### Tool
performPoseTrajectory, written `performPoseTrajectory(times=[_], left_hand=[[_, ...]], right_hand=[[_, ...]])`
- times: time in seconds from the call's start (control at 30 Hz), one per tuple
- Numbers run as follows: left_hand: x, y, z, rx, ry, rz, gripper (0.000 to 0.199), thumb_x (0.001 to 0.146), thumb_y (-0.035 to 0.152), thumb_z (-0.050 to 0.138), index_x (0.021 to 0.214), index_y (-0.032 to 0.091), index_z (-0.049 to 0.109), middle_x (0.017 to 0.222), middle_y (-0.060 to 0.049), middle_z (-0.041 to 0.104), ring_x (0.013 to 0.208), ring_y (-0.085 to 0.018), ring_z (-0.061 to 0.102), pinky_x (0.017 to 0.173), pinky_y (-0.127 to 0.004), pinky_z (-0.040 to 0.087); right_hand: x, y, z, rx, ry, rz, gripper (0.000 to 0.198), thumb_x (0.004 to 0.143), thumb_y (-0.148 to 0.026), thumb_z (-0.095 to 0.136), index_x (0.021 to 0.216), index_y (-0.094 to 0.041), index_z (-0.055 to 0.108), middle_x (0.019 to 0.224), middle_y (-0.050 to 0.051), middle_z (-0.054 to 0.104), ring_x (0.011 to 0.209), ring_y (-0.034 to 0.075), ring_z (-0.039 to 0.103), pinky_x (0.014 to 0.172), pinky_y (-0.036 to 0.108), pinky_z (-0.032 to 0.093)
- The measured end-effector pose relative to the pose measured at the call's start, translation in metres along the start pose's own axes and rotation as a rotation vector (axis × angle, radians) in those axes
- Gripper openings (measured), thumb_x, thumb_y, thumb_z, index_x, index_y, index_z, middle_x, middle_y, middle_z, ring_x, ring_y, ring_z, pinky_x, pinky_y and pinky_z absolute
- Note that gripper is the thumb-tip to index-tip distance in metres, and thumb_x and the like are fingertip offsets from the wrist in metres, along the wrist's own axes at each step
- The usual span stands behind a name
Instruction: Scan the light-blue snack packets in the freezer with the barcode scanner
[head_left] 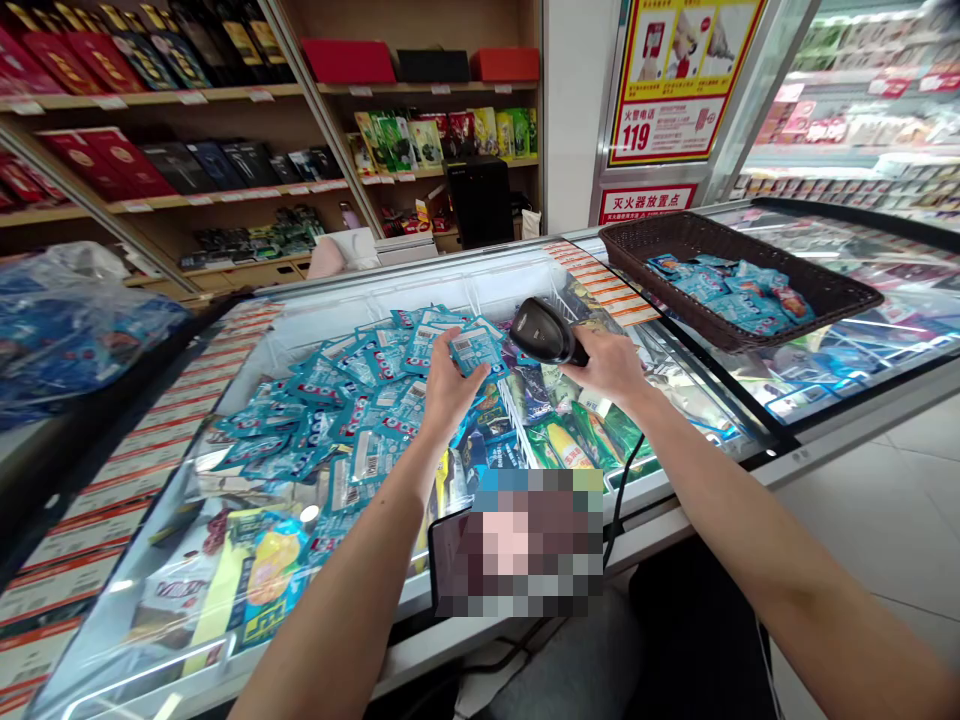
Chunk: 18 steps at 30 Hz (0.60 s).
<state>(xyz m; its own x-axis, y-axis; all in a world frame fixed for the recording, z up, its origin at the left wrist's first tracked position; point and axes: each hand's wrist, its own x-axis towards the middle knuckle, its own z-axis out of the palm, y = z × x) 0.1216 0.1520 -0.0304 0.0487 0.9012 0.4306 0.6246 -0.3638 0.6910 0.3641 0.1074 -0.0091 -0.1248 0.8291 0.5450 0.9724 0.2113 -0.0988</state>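
Observation:
In the head view, my left hand [448, 392] pinches a small blue snack packet [477, 350] over the freezer, its barcode side turned up. My right hand [611, 365] is wrapped round the handle of a black barcode scanner [541, 332], whose head points left at the packet. Scanner and packet are close but apart. A dark cable [621, 495] hangs below my right wrist. Beneath my left hand, many similar blue packets [330, 380] lie in a loose heap on the freezer's glass top.
A brown wicker basket [847, 290] with several blue packets rests on the freezer at right. A phone [444, 565] stands at the front edge, partly blurred. A plastic bag [67, 320] of blue packets sits at left. Stocked shelves [292, 92] line the back.

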Motion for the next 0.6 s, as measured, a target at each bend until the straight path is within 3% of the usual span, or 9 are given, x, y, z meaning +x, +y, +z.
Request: performPoseTrajectory(times=[0.1, 0.3, 0.6], left_hand=[[0.0, -0.003, 0.003, -0.056, 0.01, 0.017, 0.082, 0.073, 0.041, 0.063, 0.138, 0.023, 0.017, 0.098, -0.005, 0.058, 0.071, -0.014, 0.057, 0.063, -0.027, 0.044], [-0.001, -0.008, 0.004, -0.048, -0.03, 0.039, 0.042, 0.08, 0.045, 0.054, 0.113, 0.021, 0.046, 0.09, -0.005, 0.062, 0.077, -0.017, 0.059, 0.067, -0.03, 0.045], [-0.004, 0.004, -0.002, 0.032, 0.01, 0.097, 0.033, 0.083, 0.038, 0.049, 0.112, 0.023, 0.049, 0.087, -0.001, 0.056, 0.075, -0.015, 0.052, 0.067, -0.028, 0.04]], right_hand=[[-0.001, 0.0, 0.0, 0.018, -0.001, -0.05, 0.035, 0.076, -0.044, 0.052, 0.099, -0.018, 0.061, 0.078, 0.005, 0.067, 0.071, 0.02, 0.06, 0.058, 0.027, 0.031], [-0.003, 0.0, 0.003, 0.072, -0.008, -0.145, 0.038, 0.075, -0.042, 0.054, 0.104, -0.018, 0.06, 0.08, 0.005, 0.068, 0.073, 0.02, 0.06, 0.06, 0.027, 0.033], [-0.004, -0.002, 0.007, 0.083, -0.033, -0.23, 0.036, 0.077, -0.044, 0.052, 0.101, -0.018, 0.061, 0.08, 0.005, 0.068, 0.074, 0.019, 0.06, 0.062, 0.027, 0.035]])
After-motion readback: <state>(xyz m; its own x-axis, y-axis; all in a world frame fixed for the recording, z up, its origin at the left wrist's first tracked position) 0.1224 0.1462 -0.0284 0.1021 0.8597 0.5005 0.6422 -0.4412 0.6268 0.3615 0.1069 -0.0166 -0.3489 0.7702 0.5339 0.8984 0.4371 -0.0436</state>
